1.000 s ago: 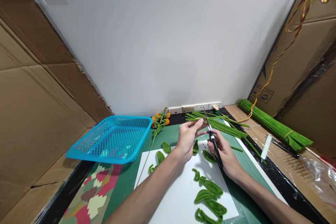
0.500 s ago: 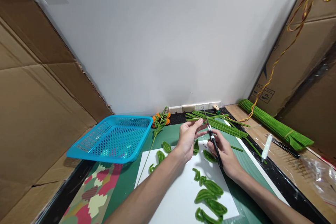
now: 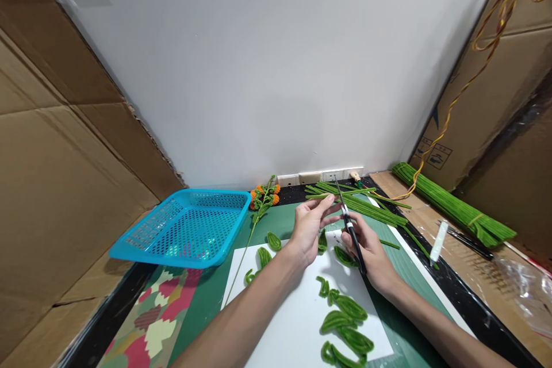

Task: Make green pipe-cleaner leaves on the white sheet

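Above the white sheet [image 3: 297, 316], my left hand [image 3: 311, 227] pinches a green pipe cleaner [image 3: 345, 194] while my right hand [image 3: 370, 253] grips black scissors [image 3: 350, 229].

A green pipe-cleaner stem [image 3: 345, 194] is held level at its left end, just above the white sheet [image 3: 297, 310], while black-handled scissors [image 3: 350, 230] are gripped with the thin blades pointing toward 11 o'clock, crossing the stem.
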{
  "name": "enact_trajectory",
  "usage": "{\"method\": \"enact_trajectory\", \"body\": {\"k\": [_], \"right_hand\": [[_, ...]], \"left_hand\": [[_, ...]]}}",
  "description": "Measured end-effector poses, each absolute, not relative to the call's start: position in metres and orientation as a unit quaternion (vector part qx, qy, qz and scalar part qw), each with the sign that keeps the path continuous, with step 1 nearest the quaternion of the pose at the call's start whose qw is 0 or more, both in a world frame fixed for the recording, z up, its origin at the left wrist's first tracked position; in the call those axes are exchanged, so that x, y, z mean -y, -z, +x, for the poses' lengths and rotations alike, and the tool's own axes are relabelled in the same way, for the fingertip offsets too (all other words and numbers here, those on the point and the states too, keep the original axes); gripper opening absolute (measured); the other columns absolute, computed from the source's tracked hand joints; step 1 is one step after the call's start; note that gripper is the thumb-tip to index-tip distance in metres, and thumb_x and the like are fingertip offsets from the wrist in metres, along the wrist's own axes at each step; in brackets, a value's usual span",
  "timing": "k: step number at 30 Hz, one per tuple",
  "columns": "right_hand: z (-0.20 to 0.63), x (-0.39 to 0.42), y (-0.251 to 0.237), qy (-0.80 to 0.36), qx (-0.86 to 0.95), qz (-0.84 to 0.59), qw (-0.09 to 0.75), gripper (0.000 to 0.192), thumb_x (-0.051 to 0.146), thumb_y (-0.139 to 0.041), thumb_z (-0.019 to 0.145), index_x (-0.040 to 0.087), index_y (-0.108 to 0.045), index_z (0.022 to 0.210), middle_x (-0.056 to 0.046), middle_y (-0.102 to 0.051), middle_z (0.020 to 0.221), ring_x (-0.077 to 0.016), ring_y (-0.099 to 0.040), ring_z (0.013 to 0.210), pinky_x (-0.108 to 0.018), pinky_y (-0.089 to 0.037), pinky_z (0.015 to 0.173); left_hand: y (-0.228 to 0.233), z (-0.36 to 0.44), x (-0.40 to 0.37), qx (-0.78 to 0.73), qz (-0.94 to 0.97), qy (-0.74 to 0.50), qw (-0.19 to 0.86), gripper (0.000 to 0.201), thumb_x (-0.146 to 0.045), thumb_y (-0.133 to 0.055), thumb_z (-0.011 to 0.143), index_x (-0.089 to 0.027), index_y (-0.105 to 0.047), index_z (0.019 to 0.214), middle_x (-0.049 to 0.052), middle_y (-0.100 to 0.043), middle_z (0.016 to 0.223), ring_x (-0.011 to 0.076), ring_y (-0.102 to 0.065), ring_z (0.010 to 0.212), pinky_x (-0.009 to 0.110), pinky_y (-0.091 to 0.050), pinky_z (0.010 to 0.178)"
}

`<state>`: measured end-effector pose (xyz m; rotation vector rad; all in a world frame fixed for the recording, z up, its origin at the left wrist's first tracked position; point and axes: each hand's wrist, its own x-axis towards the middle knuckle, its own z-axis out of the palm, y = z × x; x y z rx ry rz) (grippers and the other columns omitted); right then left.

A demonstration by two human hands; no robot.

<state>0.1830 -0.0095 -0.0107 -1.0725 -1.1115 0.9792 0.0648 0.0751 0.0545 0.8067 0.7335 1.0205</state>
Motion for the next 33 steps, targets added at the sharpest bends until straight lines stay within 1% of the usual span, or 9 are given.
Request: {"method": "enact_trajectory", "body": {"k": [6,13,16,20,24,28,30,33], "right_hand": [[0.183,0.01,0.012,-0.422,0.482,-0.468,0.609,0.053,0.059,-0.069,0.095,0.025,-0.055,0.133,0.005,-0.044,0.075,-0.0157,-0.045,0.067,-0.028,-0.038,0.061],[0.183,0.01,0.011,-0.423,0.479,-0.469,0.609,0.054,0.059,-0.072,0.092,0.026,-0.057,0.131,0.003,-0.052,0.082,-0.0156,-0.048,0.07,-0.027,-0.04,0.063],[0.183,0.01,0.01,-0.423,0.479,-0.469,0.61,0.051,0.058,-0.073,0.092,0.027,-0.058,0.129,0.003,-0.053,0.083,-0.0157,-0.048,0.071,-0.027,-0.04,0.064],[0.183,0.01,0.01,-0.425,0.48,-0.466,0.61,0.05,0.056,-0.074,0.092,0.026,-0.057,0.129,0.003,-0.054,0.086,-0.0159,-0.049,0.073,-0.028,-0.041,0.066],[0.183,0.01,0.011,-0.433,0.475,-0.46,0.613,0.048,0.055,-0.072,0.094,0.027,-0.056,0.129,0.004,-0.051,0.084,-0.0148,-0.047,0.072,-0.027,-0.039,0.065],[0.184,0.01,0.011,-0.425,0.473,-0.469,0.613,0.048,0.056,-0.07,0.095,0.026,-0.055,0.13,0.004,-0.049,0.083,-0.0148,-0.045,0.071,-0.028,-0.038,0.064],[0.184,0.01,0.011,-0.424,0.477,-0.471,0.609,0.048,0.055,-0.07,0.095,0.026,-0.055,0.13,0.004,-0.049,0.082,-0.0148,-0.045,0.072,-0.028,-0.038,0.064],[0.185,0.01,0.011,-0.424,0.48,-0.472,0.605,0.047,0.053,-0.071,0.095,0.027,-0.055,0.13,0.004,-0.048,0.082,-0.0142,-0.045,0.072,-0.027,-0.037,0.065]], "left_hand": [[-0.054,0.064,-0.075,-0.33,0.372,-0.463,0.733,0.025,-0.026,-0.094,0.073,-0.012,-0.077,0.085,0.013,-0.08,0.101,0.0226,-0.079,0.093,0.025,-0.064,0.07],[-0.053,0.065,-0.075,-0.339,0.364,-0.467,0.731,0.025,-0.025,-0.092,0.075,-0.012,-0.074,0.086,0.014,-0.079,0.106,0.0223,-0.079,0.093,0.025,-0.064,0.068],[-0.054,0.065,-0.075,-0.34,0.362,-0.469,0.73,0.027,-0.025,-0.092,0.075,-0.013,-0.072,0.087,0.012,-0.078,0.106,0.0219,-0.078,0.093,0.025,-0.064,0.067],[-0.057,0.063,-0.077,-0.336,0.357,-0.472,0.733,0.031,-0.025,-0.093,0.073,-0.015,-0.07,0.091,0.008,-0.077,0.103,0.0209,-0.078,0.089,0.024,-0.063,0.063],[-0.059,0.059,-0.081,-0.346,0.375,-0.473,0.718,0.034,-0.029,-0.093,0.072,-0.015,-0.07,0.093,0.008,-0.076,0.103,0.0201,-0.078,0.087,0.021,-0.06,0.058],[-0.061,0.056,-0.087,-0.337,0.423,-0.477,0.693,0.039,-0.035,-0.091,0.074,-0.017,-0.073,0.104,0.007,-0.074,0.107,0.0185,-0.076,0.089,0.021,-0.059,0.06],[-0.061,0.055,-0.09,-0.334,0.443,-0.482,0.678,0.043,-0.037,-0.091,0.075,-0.018,-0.073,0.108,0.006,-0.074,0.105,0.0171,-0.075,0.087,0.02,-0.058,0.06],[-0.061,0.052,-0.097,-0.333,0.479,-0.495,0.644,0.039,-0.038,-0.092,0.073,-0.017,-0.073,0.1,0.003,-0.073,0.092,0.0133,-0.07,0.077,0.018,-0.053,0.055]]}}
